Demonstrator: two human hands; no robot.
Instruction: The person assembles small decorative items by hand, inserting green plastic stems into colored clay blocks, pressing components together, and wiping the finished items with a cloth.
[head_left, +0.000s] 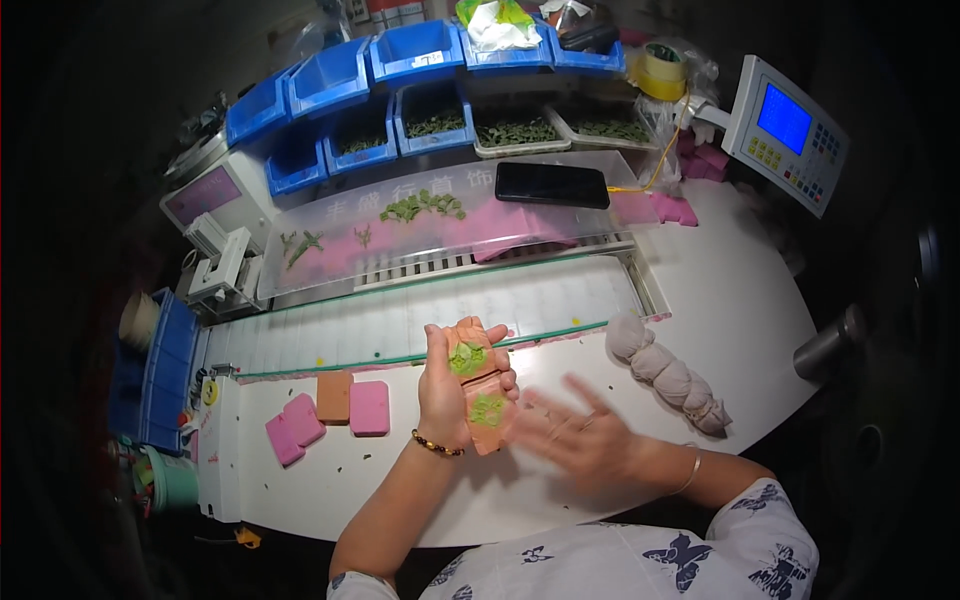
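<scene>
My left hand (447, 380) is closed around an orange, block-shaped rubber mold with two halves, the upper half (480, 333) and the lower half (487, 436) spread apart. Bright green patterned patches, one upper (466, 358) and one lower (488, 408), show on their inner faces. Just right of the mold, my right hand (580, 436) is blurred by motion. Its fingers look apart, and I see nothing in it. Whether its fingertips touch the mold's edge I cannot tell.
Pink blocks (369, 409) and a brown block (334, 398) lie left on the white table (300, 492). A knotted cloth roll (662, 372) lies right. Behind are a glass-topped strip (450, 310), a clear tray (340, 215) bearing a phone (551, 185), blue bins (416, 50) and a control panel (790, 130).
</scene>
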